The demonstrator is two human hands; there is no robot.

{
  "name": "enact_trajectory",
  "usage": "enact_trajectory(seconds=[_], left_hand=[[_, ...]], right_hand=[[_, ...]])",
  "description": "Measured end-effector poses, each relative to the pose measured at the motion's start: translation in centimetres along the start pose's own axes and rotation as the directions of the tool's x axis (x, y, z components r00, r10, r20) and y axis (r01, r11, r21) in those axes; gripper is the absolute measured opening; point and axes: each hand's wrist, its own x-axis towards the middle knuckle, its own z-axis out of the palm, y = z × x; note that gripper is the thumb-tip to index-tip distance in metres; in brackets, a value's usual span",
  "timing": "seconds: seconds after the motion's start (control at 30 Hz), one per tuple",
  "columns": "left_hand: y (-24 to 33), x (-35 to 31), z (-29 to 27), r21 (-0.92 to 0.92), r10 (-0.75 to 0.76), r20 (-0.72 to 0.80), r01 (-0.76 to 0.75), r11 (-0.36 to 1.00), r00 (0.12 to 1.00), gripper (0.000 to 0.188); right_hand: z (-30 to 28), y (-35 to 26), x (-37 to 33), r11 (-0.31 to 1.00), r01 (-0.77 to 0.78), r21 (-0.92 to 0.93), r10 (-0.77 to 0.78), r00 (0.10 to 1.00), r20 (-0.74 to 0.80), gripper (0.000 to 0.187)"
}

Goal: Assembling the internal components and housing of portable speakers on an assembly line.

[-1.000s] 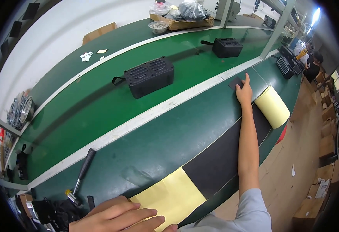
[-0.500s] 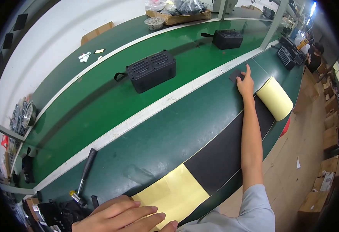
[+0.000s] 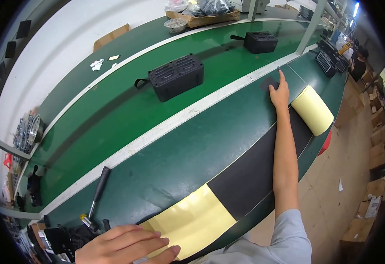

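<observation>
Left hand [image 3: 124,246]: fingers spread on yellow sheet [image 3: 197,220], far left of the yellow roll [image 3: 313,111].
Right hand [image 3: 280,95]: forefinger extended by dark square [image 3: 267,83], left of roll; cannot tell if gripping.
Black strip [image 3: 245,182]: on counter [image 3: 179,171], left of roll.

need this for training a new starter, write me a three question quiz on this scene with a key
1. True or false: the left hand is over the yellow sheet.
2. Which is nearest the right hand? a) the clear tub b) the small dark square c) the cardboard tray
3. Fill in the side, as seen in the picture: the hammer lies to the ___ of the black strip.

Key: 1 true; 2 b; 3 left
</observation>
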Motion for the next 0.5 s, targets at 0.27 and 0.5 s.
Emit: enact_trajectory(seconds=[0.27,0.5], left_hand=[[-0.8,-0.9,-0.6,0.015,-0.062,-0.004,0.062,0.998,0.998,0.049],[-0.7,-0.6,-0.2,0.001,-0.047,0.045,0.047,0.999,0.998,0.05]], right_hand=[[0.3,0.6,0.4,0.999,-0.013,-0.052,0.016,0.998,0.059,0.08],[0.0,-0.3,0.3,0.997,-0.036,-0.067,0.042,0.995,0.087,0.076]])
